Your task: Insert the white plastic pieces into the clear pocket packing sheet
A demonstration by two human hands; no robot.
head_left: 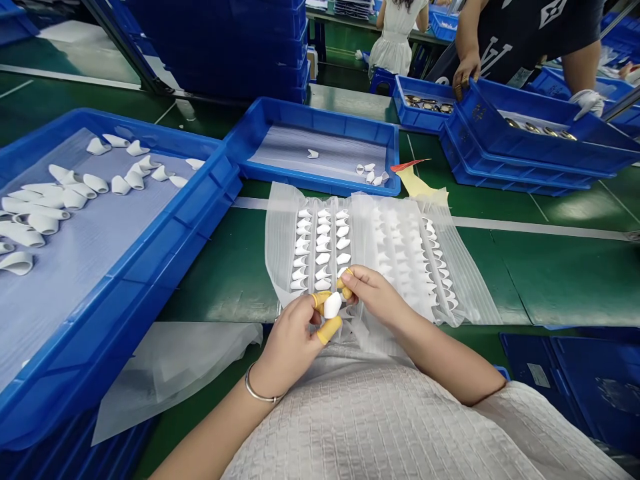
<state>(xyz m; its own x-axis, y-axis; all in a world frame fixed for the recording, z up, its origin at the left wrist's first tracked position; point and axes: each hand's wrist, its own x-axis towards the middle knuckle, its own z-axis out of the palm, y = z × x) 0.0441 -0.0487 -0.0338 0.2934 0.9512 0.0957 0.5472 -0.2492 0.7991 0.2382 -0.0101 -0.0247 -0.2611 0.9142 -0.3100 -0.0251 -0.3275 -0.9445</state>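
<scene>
Pinched between the yellow-cotted fingertips of my left hand (295,340) is a small white curved piece (333,305). My right hand (367,288), also with yellow finger cots, is closed just beyond it over the sheet; whatever its fingertips grip is mostly hidden. Under both hands lies a translucent plastic sheet (280,227) with rows of pockets. White pieces (323,239) like the held one sit in several columns on its left half. A fold of the sheet covers the middle columns, so those pieces look blurred.
A large blue tray (200,200) at left holds many loose white pieces. Behind the sheet, another blue tray (320,180) holds a few. Yellow and red scraps (417,183) lie beside it. At back right, a co-worker's hand (467,72) rests by stacked blue trays (525,160).
</scene>
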